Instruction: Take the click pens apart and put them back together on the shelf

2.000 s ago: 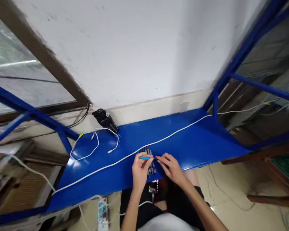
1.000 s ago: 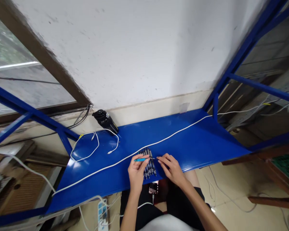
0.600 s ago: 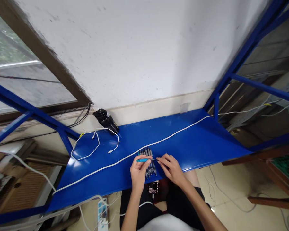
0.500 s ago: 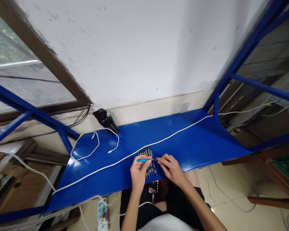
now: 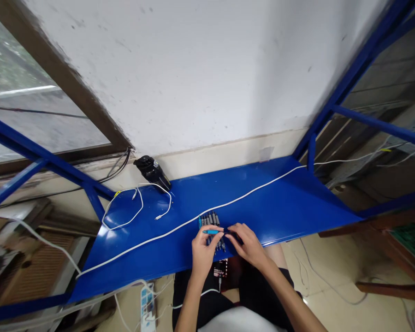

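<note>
1. Left hand (image 5: pixel 203 249) pinches a slim blue pen (image 5: pixel 211 232) above the row of grey-barrelled pens (image 5: pixel 209 220).
2. Right hand (image 5: pixel 247 242) sits at its end, grip unclear.
3. A slack pinch could drop it there.

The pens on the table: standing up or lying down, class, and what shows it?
Lying down: the pens stretch side by side along the blue table, partly hidden behind the left hand.

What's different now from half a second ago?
The left hand has moved rightward, carrying the blue pen toward the right hand, so the gap between their fingertips has narrowed. Nothing was visibly taken hold of or let go. The right hand, the row of pens and the black bottle stayed about where they were.
</note>
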### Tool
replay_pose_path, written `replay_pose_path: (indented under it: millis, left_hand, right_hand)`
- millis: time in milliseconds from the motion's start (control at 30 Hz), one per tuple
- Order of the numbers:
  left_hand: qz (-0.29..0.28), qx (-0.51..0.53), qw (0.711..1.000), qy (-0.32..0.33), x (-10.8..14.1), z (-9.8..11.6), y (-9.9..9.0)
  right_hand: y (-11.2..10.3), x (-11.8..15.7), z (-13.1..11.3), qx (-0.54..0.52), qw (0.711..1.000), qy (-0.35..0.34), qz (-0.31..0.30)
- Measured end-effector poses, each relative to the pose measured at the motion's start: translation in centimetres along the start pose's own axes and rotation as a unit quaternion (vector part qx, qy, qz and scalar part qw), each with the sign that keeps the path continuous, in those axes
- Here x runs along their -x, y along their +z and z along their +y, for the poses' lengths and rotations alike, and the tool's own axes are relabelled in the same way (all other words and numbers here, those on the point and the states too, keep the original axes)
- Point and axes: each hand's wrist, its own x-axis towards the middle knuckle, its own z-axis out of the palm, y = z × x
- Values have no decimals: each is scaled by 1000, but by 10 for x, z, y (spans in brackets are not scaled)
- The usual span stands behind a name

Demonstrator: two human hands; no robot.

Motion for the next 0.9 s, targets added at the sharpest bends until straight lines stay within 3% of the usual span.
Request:
replay_pose_path:
  millis: [100, 333, 700, 900]
  left_hand:
    - [1, -1, 1000, 0, 1, 3, 2]
    - [14, 24, 1000, -7, 3, 3, 10]
    - [33, 31, 999, -14, 9, 3, 12]
    - [24, 37, 998, -33, 15, 0, 19]
  right_hand:
    - [1, 2, 0, -33, 999, 28, 5]
    - [0, 1, -2, -53, 998, 24, 8]
    - [-9, -6, -6, 14, 999, -14, -35]
    - [-7, -2, -6, -86, 996, 18, -35]
